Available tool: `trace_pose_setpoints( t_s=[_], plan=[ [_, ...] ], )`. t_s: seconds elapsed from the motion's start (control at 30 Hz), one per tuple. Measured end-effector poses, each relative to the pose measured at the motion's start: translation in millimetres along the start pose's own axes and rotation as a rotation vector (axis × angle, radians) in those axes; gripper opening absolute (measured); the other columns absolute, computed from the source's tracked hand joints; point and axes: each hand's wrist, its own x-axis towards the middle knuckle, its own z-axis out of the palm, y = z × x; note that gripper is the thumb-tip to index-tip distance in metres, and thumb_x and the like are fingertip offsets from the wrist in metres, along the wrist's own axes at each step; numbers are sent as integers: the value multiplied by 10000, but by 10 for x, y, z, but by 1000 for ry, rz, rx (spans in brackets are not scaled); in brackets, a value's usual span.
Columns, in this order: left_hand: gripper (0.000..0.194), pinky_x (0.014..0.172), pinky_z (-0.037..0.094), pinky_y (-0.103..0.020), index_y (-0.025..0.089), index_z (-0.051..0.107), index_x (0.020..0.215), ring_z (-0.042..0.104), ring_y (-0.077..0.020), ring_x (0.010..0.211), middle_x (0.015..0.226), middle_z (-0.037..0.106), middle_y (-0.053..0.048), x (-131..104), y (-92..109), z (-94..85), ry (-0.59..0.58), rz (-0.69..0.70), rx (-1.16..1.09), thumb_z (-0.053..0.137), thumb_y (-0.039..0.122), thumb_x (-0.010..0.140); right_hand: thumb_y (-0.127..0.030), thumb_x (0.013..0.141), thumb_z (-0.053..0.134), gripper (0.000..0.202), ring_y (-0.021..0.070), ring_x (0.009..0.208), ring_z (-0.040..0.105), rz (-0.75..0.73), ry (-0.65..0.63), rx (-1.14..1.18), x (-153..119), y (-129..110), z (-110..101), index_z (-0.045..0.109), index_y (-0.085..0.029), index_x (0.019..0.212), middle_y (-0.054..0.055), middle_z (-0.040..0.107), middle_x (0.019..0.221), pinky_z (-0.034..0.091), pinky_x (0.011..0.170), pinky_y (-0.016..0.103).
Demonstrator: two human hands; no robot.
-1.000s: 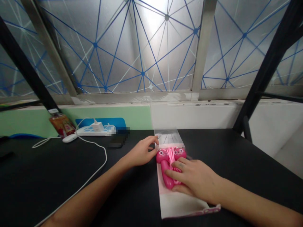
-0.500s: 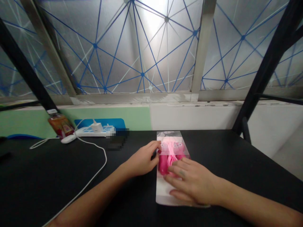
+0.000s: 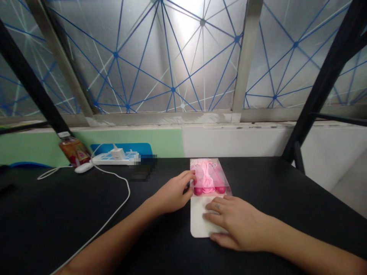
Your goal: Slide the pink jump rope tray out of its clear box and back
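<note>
A pink jump rope (image 3: 208, 175), bundled between two pink handles, lies inside a clear plastic box (image 3: 224, 175) on the black table. From the box's near end a white card (image 3: 197, 217) with rounded corners sticks out toward me. At the box's left side, my left hand (image 3: 176, 193) is closed with bent fingers on the edge, its thumb lower along the same side. My right hand (image 3: 232, 221) rests flat over the right part of the card, fingers stretched and slightly apart, hiding that part.
A bottle (image 3: 73, 149) leans at the back left, beside a white power strip (image 3: 130, 157) with a plugged-in charger (image 3: 117, 154). Its white cable (image 3: 126, 191) runs toward me left of my arm. A black post (image 3: 305, 114) stands at the back right.
The white card and the jump rope have slid away from me, deeper into the plastic box. My right hand has shifted slightly, now lying on bare card. My left hand stays at the box.
</note>
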Motion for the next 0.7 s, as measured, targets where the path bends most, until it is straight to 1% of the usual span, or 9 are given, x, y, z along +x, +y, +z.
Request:
trace_pose_setpoints(
  t_s=[0.13, 0.2, 0.3, 0.37, 0.43, 0.5, 0.57, 0.67, 0.7],
  plan=[
    [248, 981, 474, -360, 212, 551, 1139, 489, -223, 1249, 1333, 514, -96, -4, 14, -23, 3, 9, 8, 471, 164, 909, -450, 889, 558, 429, 294, 1175, 536, 4, -20, 53, -68, -30, -95, 569, -222, 1253, 108, 568, 1315, 386, 1023, 456],
    [231, 990, 466, -356, 211, 558, 1122, 480, -224, 1261, 1343, 510, -96, -9, -4, -27, 5, 7, 8, 479, 174, 908, -408, 854, 611, 470, 274, 1179, 535, -4, -11, 90, -103, -21, -146, 537, -249, 1291, 82, 559, 1330, 380, 1040, 438],
    [223, 1003, 452, -355, 212, 557, 1129, 480, -225, 1260, 1353, 510, -89, -17, -52, -18, -9, -7, -6, 498, 218, 914, -241, 885, 543, 370, 222, 1160, 531, 23, 111, 85, -109, 82, -163, 554, -256, 1255, 55, 587, 1266, 387, 1033, 400],
    [230, 1018, 436, -372, 210, 552, 1151, 497, -226, 1238, 1343, 524, -86, -20, -72, -13, -22, -32, -23, 481, 274, 941, -203, 899, 502, 360, 237, 1185, 498, 112, 257, 31, -90, 204, -114, 551, -227, 1254, 86, 571, 1257, 392, 1022, 428],
    [249, 1039, 410, -392, 205, 558, 1149, 509, -226, 1223, 1334, 537, -85, -22, -71, -18, -32, -57, -37, 417, 323, 980, -276, 887, 557, 415, 273, 1224, 462, 223, 335, 10, -72, 337, -26, 517, -206, 1294, 122, 521, 1313, 392, 1028, 472],
    [288, 1044, 401, -398, 203, 564, 1147, 509, -228, 1224, 1341, 535, -87, -30, -56, -32, -48, -68, -48, 369, 354, 999, -366, 860, 609, 510, 299, 1264, 427, 290, 345, 40, -62, 448, 70, 490, -180, 1319, 152, 472, 1358, 397, 1037, 487],
    [313, 1031, 413, -394, 209, 549, 1192, 498, -244, 1240, 1373, 507, -95, -48, -44, -48, -74, -67, -50, 444, 399, 967, -394, 865, 602, 518, 301, 1291, 402, 317, 349, 55, -55, 516, 143, 489, -164, 1315, 163, 449, 1378, 390, 1054, 481],
    [553, 1036, 415, -401, 207, 494, 1278, 459, -284, 1284, 1421, 454, -119, -82, -55, -63, -107, -43, -29, 673, 444, 811, -376, 892, 562, 478, 293, 1307, 387, 338, 391, 35, -43, 537, 170, 492, -158, 1312, 165, 449, 1380, 372, 1074, 475],
    [608, 1048, 405, -404, 205, 484, 1290, 446, -291, 1298, 1428, 448, -124, -91, -64, -64, -112, -32, -19, 708, 443, 777, -374, 898, 552, 468, 294, 1304, 390, 341, 405, 25, -41, 529, 157, 493, -161, 1311, 164, 456, 1376, 370, 1074, 478]
  ],
)
